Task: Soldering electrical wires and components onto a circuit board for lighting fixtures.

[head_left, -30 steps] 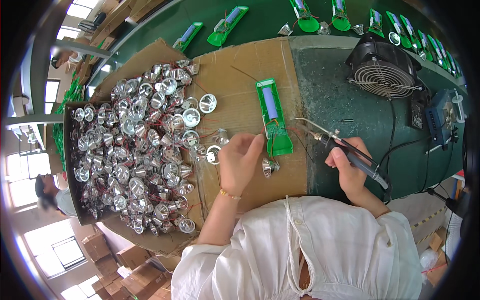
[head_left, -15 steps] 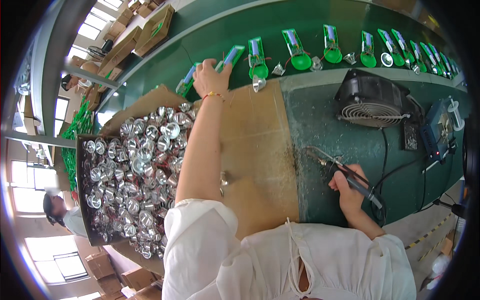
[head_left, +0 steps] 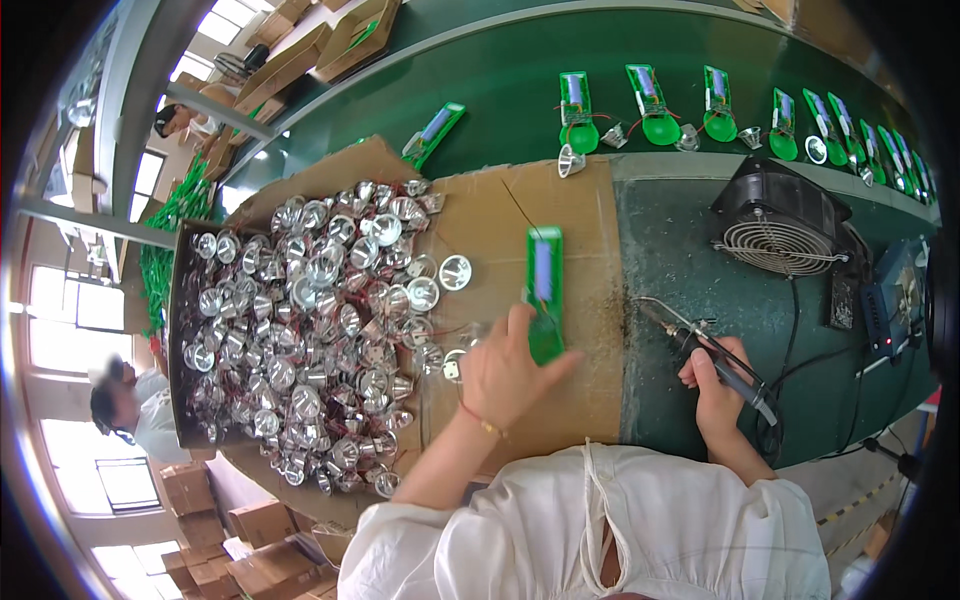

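Observation:
A green plastic housing (head_left: 543, 275) with a bluish-purple cylinder along it lies on the cardboard sheet before me. My left hand (head_left: 508, 375) is at its near end, thumb and index finger apart on either side of the rounded part. Its other fingers are partly hidden. In my right hand (head_left: 712, 388) is a soldering iron (head_left: 738, 380) with a dark handle, its thin metal tip pointing left above the green bench. Left of my left hand, a few silver reflector cups (head_left: 455, 272) have spilled beside the heap.
A cardboard box (head_left: 185, 330) heaped with silver reflector cups stands at the left. Several green housings (head_left: 655, 110) line the far green surface, some with cups wired to them. A black fan (head_left: 780, 215) and a blue soldering station (head_left: 880, 310) stand at right, cables trailing nearby.
My left hand has come back from the far row toward me, and a green housing now lies on the cardboard. My right hand still holds the soldering iron. The view has shifted somewhat.

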Demonstrator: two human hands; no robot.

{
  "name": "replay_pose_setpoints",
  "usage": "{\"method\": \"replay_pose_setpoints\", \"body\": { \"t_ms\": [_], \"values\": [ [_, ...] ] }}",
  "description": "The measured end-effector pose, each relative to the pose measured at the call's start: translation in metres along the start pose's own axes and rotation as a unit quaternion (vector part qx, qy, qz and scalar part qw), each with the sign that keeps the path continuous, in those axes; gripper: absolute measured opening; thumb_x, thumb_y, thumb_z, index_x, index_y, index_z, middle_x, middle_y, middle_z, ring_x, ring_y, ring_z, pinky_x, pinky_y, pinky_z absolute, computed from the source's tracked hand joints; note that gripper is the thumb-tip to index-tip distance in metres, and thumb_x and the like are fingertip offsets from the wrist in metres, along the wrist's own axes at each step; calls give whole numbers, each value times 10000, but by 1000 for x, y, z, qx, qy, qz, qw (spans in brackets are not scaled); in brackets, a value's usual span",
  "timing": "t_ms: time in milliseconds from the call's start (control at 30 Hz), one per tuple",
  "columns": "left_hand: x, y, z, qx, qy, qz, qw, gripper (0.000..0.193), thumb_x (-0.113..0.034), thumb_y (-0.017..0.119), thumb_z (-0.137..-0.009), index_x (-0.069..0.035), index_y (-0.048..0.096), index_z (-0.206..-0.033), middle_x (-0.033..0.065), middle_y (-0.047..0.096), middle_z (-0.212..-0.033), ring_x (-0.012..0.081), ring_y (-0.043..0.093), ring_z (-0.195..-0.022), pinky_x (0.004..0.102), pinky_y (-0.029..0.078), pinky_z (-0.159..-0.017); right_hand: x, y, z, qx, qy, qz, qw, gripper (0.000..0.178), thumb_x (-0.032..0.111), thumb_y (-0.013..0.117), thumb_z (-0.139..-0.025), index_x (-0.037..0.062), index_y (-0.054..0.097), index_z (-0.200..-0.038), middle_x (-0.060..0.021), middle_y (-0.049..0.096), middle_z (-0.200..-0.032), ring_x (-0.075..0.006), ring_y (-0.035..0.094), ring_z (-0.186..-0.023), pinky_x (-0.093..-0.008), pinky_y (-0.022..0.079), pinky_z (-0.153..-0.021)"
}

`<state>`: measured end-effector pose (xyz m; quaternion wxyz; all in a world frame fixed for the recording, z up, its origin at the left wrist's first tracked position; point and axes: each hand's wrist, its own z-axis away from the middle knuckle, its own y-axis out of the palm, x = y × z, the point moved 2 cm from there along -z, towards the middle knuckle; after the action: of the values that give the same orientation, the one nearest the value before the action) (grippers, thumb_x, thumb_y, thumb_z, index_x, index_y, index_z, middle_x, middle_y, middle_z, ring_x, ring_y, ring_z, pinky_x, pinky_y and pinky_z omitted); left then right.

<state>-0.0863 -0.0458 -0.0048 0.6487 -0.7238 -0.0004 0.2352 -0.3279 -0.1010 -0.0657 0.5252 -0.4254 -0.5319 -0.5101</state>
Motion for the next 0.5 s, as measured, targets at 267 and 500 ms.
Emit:
{"method": "replay_pose_setpoints", "body": {
  "t_ms": [267, 500],
  "values": [
    [87, -30, -86, -161, -117, -103, 975, 320, -387, 608, -769, -75, 650, -715, 91, 616, -801, 280, 555, -781, 379, 443, -657, 9, 6, 12, 12, -24, 18, 999, 149, 102, 581, -830, -7, 497, -887, -72, 574, -644, -98, 545, -540, -200, 435, -489],
    [92, -6, -77, -128, -66, 289, 946, 181, -169, 608, -794, -1, 641, -735, 74, 631, -647, 119, 587, -578, 256, 436, -536, 15, 12, 29, 29, -5, -3, 1000, 148, 80, 594, -814, -18, 501, -875, -78, 579, -651, -109, 558, -556, -221, 455, -511]
  ]
}}
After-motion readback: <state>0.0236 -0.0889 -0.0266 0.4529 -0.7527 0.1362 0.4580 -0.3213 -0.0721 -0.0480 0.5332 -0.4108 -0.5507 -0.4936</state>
